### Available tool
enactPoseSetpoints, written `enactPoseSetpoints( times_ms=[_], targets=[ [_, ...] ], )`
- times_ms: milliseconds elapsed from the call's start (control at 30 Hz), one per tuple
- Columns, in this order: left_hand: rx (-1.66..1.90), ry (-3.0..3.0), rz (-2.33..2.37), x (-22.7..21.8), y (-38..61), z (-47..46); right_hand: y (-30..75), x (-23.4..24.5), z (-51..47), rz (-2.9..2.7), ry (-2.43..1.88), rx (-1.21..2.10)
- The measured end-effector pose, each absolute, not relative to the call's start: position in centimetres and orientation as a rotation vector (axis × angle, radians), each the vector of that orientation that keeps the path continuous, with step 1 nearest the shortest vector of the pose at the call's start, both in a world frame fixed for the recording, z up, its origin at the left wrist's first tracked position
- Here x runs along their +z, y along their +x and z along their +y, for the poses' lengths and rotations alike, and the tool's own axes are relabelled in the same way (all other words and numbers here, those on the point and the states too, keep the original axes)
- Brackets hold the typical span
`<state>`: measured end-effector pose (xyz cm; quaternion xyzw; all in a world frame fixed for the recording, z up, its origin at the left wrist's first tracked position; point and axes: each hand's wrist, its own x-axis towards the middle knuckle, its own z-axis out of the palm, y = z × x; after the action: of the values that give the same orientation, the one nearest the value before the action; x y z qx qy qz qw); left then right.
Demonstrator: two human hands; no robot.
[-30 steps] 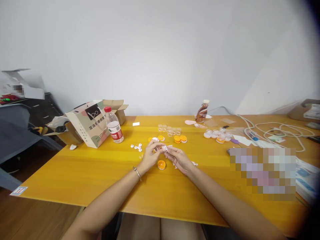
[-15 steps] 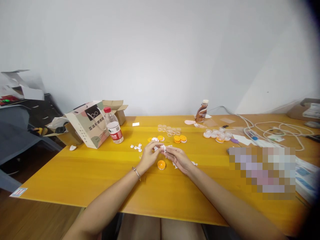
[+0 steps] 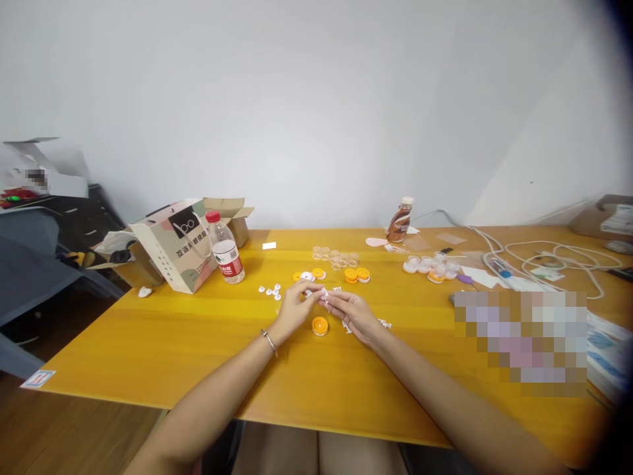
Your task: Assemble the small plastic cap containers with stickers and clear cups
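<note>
My left hand (image 3: 295, 308) and my right hand (image 3: 353, 313) meet above the middle of the yellow table (image 3: 198, 343). Both pinch one small white piece (image 3: 324, 293) between their fingertips. An orange round cap (image 3: 319, 325) lies on the table just under the hands. Small white bits (image 3: 384, 323) lie beside my right wrist. More orange caps (image 3: 357, 274) and small clear cups (image 3: 335, 256) sit just beyond the hands. Several tiny white pieces (image 3: 270, 290) lie to the left of my left hand.
A water bottle with a red cap (image 3: 225, 249) stands beside a printed paper bag (image 3: 171, 245) and an open cardboard box (image 3: 235, 216) at the left. A brown drink bottle (image 3: 399, 221) stands at the back. White cables (image 3: 534, 254) and white-orange caps (image 3: 430, 267) lie at the right.
Both hands stay in the same place; only the fingers shift slightly around the small white piece.
</note>
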<state>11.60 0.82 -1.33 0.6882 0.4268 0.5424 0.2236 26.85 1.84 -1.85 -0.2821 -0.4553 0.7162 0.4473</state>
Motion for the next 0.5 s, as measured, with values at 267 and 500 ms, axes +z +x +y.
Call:
enactPoseSetpoints(
  times_ms=[267, 500],
  targets=[
    [1.401, 1.952, 1.155, -1.0, 11.3, 1.0, 26.8, -1.5, 1.8, -1.202, -0.715, 1.711],
    [1.390, 2.053, 1.074, -0.7, 11.4, 0.9, 28.0, -1.3, 2.7, -1.120, -0.625, 1.841]
  ],
)
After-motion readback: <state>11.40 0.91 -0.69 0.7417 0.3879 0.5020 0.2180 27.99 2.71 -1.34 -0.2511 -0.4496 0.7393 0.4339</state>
